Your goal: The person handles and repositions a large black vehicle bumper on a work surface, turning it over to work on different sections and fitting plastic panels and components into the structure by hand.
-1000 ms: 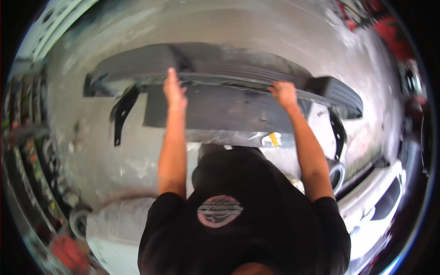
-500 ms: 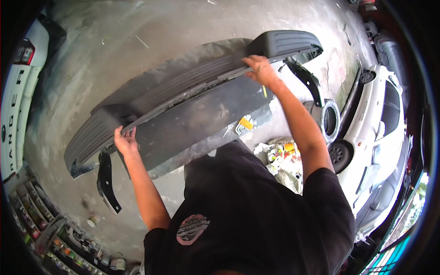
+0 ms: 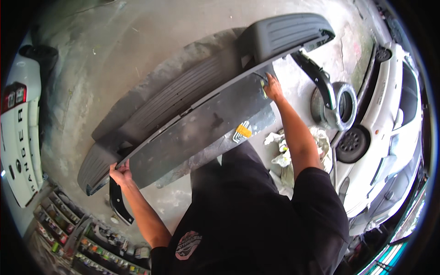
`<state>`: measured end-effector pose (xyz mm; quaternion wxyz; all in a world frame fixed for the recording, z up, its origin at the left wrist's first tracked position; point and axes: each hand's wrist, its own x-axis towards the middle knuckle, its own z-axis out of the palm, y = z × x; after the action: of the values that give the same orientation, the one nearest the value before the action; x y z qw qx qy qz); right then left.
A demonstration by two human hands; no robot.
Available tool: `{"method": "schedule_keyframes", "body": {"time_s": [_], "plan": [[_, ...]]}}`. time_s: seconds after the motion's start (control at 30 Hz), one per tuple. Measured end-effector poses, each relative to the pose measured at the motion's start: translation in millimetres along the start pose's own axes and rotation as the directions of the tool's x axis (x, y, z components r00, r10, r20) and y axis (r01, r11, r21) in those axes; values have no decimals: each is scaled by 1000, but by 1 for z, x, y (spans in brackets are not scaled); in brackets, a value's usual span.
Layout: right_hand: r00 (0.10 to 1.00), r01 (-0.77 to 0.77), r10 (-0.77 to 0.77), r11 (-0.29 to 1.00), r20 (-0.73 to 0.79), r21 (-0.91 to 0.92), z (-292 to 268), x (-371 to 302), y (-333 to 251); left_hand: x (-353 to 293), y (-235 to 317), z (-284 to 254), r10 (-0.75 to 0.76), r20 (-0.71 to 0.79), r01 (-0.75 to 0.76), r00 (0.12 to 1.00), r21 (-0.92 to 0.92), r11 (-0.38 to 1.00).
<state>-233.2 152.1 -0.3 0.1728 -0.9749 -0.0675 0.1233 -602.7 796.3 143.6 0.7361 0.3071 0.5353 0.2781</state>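
Gripping a ribbed dark-grey bumper (image 3: 185, 91), left hand (image 3: 121, 174) curled; right hand (image 3: 273, 88) half-closed, its hold unclear.

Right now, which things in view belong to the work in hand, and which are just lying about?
In use:
- ribbed dark bumper, left hand at its near edge
- flat dark panel, right hand at its right end
- probably the yellow-held hex keys

Just around:
- tyre
- crumpled pale bag
- white car

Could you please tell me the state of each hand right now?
Left hand: closed on the near edge of the black bumper.
Right hand: partly curled at the right end of the dark panel; its grip cannot be told.
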Motion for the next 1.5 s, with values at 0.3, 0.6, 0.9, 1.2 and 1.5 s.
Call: {"method": "schedule_keyframes", "body": {"time_s": [0.3,0.6,0.9,1.2,1.5], "plan": [[992,-16,7,997,128,73,20,29,30,-7,-4,14,-41,-6,41,999,47,998],[910,-232,110,935,400,269,-8,-26,27,-1,-3,10,-33,6,33,999,27,999],[995,-52,44,995,91,80,8,-68,31,20,9,-20,-102,73,99,992,48,994],[964,-154,94,960,247,236,-3,-73,43,17,13,-22,-123,79,121,989,27,992],[957,-284,167,695,236,660,10,-98,36,8,3,-4,-134,29,134,991,4,991]]}}
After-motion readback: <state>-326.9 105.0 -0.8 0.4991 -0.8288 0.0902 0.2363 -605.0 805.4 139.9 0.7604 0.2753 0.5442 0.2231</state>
